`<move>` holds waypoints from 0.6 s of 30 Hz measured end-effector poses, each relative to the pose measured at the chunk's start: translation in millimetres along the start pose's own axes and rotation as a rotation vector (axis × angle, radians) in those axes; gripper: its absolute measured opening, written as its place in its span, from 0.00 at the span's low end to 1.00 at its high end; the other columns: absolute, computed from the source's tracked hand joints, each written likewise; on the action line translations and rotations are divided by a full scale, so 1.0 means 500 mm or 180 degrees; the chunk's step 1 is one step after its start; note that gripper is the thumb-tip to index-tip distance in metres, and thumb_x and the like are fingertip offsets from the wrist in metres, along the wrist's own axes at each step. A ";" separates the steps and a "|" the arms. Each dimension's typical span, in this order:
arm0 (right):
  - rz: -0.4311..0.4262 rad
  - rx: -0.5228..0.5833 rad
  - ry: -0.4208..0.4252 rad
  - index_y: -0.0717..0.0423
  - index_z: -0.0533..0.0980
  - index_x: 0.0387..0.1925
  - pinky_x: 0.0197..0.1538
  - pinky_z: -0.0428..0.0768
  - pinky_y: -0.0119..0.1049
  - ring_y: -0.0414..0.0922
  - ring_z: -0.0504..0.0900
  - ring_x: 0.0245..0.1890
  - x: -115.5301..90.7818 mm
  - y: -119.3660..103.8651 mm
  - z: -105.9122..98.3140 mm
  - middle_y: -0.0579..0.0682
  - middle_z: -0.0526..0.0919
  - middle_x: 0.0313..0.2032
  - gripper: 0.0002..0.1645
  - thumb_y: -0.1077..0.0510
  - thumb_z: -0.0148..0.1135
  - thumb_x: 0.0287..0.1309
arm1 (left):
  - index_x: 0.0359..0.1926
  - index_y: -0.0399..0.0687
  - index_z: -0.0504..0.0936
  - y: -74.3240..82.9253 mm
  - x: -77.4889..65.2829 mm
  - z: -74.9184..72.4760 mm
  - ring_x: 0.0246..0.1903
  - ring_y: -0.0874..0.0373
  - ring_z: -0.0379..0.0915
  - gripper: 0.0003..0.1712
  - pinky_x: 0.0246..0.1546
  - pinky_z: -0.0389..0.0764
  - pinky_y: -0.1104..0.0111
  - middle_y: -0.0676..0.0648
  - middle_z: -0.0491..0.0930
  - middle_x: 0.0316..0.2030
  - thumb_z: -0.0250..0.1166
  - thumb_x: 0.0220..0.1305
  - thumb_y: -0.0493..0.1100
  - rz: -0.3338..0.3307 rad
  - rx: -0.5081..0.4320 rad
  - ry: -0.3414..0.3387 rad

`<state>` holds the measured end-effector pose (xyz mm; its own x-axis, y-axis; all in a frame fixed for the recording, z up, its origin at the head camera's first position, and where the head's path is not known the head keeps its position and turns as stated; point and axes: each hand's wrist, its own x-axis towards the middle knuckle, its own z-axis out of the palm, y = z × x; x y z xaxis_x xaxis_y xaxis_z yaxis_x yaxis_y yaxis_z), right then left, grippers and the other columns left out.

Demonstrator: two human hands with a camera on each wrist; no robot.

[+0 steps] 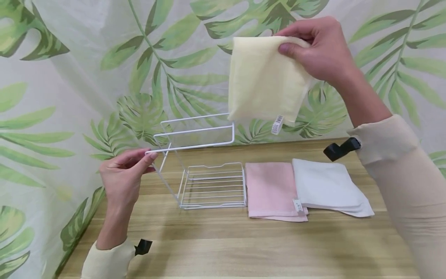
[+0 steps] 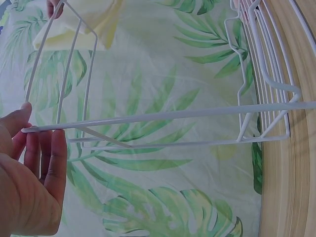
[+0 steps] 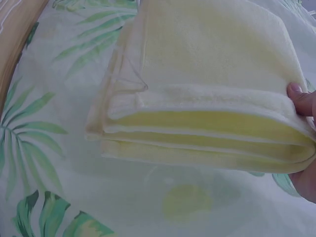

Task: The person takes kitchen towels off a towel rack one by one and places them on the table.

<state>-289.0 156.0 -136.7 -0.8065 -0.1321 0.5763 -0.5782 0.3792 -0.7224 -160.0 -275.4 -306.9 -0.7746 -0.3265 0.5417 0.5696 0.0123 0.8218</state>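
A white wire rack stands on the wooden table, its upper bars jutting to the right above a slatted base. My left hand pinches the rack's upper left corner between thumb and fingers, also plain in the left wrist view. High on the right, my right hand grips a folded pale yellow towel by its upper right edge. The towel hangs just above and right of the rack's top bars, a small white label at its lower edge. In the right wrist view the yellow towel shows several folded layers.
Right of the rack base lies a folded pink towel with a label. Beside it, a folded white towel lies on the table. A leaf-patterned cloth covers the wall behind and the left side.
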 end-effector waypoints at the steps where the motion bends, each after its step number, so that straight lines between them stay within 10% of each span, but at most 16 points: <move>1: 0.0023 0.0014 -0.0005 0.50 0.92 0.45 0.29 0.81 0.22 0.31 0.85 0.23 -0.002 0.004 -0.006 0.30 0.90 0.31 0.08 0.60 0.78 0.63 | 0.40 0.18 0.87 0.000 0.000 0.000 0.26 0.58 0.89 0.13 0.27 0.91 0.65 0.45 0.92 0.30 0.79 0.53 0.21 0.0000 -0.0005 -0.0001; 18: 0.0246 -0.0947 -0.0460 0.48 0.91 0.49 0.26 0.76 0.23 0.31 0.80 0.23 -0.078 0.077 -0.104 0.19 0.86 0.29 0.12 0.51 0.76 0.67 | 0.40 0.19 0.88 -0.006 0.001 0.006 0.25 0.59 0.89 0.13 0.27 0.91 0.66 0.46 0.92 0.29 0.79 0.53 0.22 -0.0004 0.0091 -0.0021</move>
<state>-273.4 223.3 -167.3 -0.8680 -0.2128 0.4486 -0.4705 0.6411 -0.6063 -163.0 -272.6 -308.7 -0.7771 -0.3204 0.5418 0.5607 0.0389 0.8271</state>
